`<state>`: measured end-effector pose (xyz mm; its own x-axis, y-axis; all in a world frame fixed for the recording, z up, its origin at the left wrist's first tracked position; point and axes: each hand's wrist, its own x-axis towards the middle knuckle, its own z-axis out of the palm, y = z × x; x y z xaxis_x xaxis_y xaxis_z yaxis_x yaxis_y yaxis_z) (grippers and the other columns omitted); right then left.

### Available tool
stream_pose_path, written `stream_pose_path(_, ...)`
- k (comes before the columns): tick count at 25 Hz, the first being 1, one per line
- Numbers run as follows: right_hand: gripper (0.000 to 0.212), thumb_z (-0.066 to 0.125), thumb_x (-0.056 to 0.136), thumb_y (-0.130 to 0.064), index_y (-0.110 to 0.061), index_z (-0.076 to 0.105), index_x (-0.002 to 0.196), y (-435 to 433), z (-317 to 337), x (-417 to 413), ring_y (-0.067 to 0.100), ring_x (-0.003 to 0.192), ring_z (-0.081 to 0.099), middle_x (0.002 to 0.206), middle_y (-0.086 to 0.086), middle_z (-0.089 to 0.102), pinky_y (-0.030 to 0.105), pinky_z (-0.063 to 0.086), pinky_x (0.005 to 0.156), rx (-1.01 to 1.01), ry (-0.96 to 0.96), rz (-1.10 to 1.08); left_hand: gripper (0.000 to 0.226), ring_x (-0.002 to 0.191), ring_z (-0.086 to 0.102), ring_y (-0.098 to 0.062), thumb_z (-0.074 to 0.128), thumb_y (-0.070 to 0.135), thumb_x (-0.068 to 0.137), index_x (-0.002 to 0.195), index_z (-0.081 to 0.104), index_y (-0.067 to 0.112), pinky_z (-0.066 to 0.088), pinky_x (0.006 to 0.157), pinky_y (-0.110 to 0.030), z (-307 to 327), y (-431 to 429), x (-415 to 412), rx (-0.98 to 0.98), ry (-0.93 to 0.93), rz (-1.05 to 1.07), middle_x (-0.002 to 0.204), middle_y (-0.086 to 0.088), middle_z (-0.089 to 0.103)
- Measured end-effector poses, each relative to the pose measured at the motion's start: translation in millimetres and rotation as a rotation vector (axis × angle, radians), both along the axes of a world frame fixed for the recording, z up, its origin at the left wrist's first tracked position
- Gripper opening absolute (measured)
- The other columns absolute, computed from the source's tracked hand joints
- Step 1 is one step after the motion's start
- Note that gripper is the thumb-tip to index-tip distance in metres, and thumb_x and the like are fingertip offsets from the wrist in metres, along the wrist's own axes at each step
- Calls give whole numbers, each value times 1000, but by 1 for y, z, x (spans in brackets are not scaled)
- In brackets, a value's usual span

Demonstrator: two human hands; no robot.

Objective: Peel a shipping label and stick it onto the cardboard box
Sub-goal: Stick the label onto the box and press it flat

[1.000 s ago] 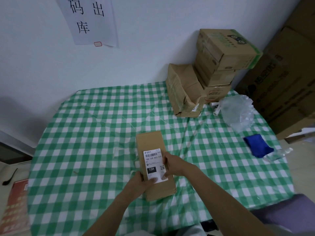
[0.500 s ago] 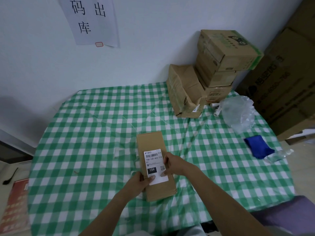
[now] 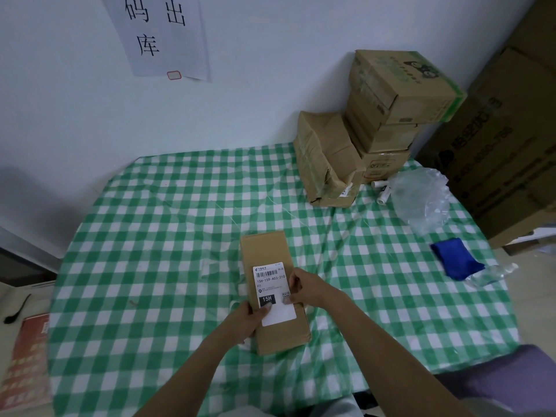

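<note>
A narrow brown cardboard box (image 3: 264,248) lies flat on the green checked tablecloth (image 3: 150,236), near the front edge. A white shipping label (image 3: 270,281) with a barcode and a black "15H" block lies flat on the box's top. My left hand (image 3: 243,322) clasps the box's left side, its thumb pressing the label's lower part. My right hand (image 3: 307,288) grips the right side, thumb on the label by the small QR code. A small white scrap (image 3: 234,305) peeks out beside my left hand.
Stacked cartons (image 3: 397,94) and a leaning crushed carton (image 3: 328,158) stand at the back right. A clear plastic bag (image 3: 421,197), small white rolls (image 3: 382,191) and a blue cloth (image 3: 455,258) lie on the right. Big cartons (image 3: 511,145) line the right wall.
My left thumb has slid slightly up the label. Both hands stay on the box, which has not moved.
</note>
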<state>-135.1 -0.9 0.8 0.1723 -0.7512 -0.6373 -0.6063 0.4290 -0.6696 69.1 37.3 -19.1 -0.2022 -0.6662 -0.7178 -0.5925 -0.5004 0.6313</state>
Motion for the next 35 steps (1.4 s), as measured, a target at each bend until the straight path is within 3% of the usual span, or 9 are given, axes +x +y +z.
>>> stream_pose_path(5,46,87,65,-28,-26,42,77,-3,-4,8,10,78,52,90,-5,55,20,42,61,-65,160,61,63,83,72,-19,52,75,77,106,68,22,61,79,-40,-10,-6,-3,-97,-68,20,95,-1,75)
stream_pose_path(10,37,81,75,-20,-20,44,76,-10,-4,6,7,58,55,75,-4,59,18,46,54,-18,99,20,32,68,63,-7,47,53,95,108,56,25,49,49,-15,3,-3,-2,-77,14,-38,90,6,67)
stream_pose_path(14,32,78,79,-20,-19,46,78,-10,-10,3,10,61,58,76,-2,62,27,52,65,-3,85,7,41,73,68,-13,49,55,93,106,62,19,56,56,-22,2,-4,3,-52,30,-32,92,3,70)
stream_pose_path(16,32,77,80,-24,-21,46,77,-11,-10,1,13,65,58,77,-2,61,34,54,72,-4,92,22,53,78,71,-19,53,65,86,103,68,17,58,66,-29,-6,-5,2,-132,-101,-50,87,3,72)
stream_pose_path(20,45,83,70,-33,-23,39,73,-9,-7,5,9,65,49,77,-7,52,22,41,57,-71,191,82,56,80,68,-14,52,74,78,97,62,22,55,66,-31,-6,-11,-5,-322,-285,43,89,8,71)
stream_pose_path(27,46,70,84,-34,-23,30,65,-7,-17,3,12,58,39,65,-5,42,25,36,54,-97,76,-54,55,72,73,-22,45,65,88,85,65,14,60,71,-48,-21,-12,2,-321,-38,149,80,-2,76)
stream_pose_path(29,45,64,88,-40,-23,30,64,-7,-19,4,13,58,41,65,-5,43,28,38,58,-120,109,-62,49,65,68,-19,43,59,93,76,60,16,59,66,-40,-16,-13,-1,-332,-93,113,73,0,71)
stream_pose_path(32,49,63,82,-55,-24,30,63,-7,-17,8,14,61,42,63,-6,43,30,36,60,-159,233,-31,51,57,58,-9,40,61,94,75,59,18,43,52,-22,-8,-16,-6,-392,-281,21,69,5,66)
stream_pose_path(35,51,55,80,-67,-25,31,63,-4,-14,17,13,60,45,62,-8,45,28,34,55,-184,389,-15,59,58,60,-11,36,66,92,73,62,17,41,52,-22,-9,-22,-8,-422,-356,-4,70,3,68)
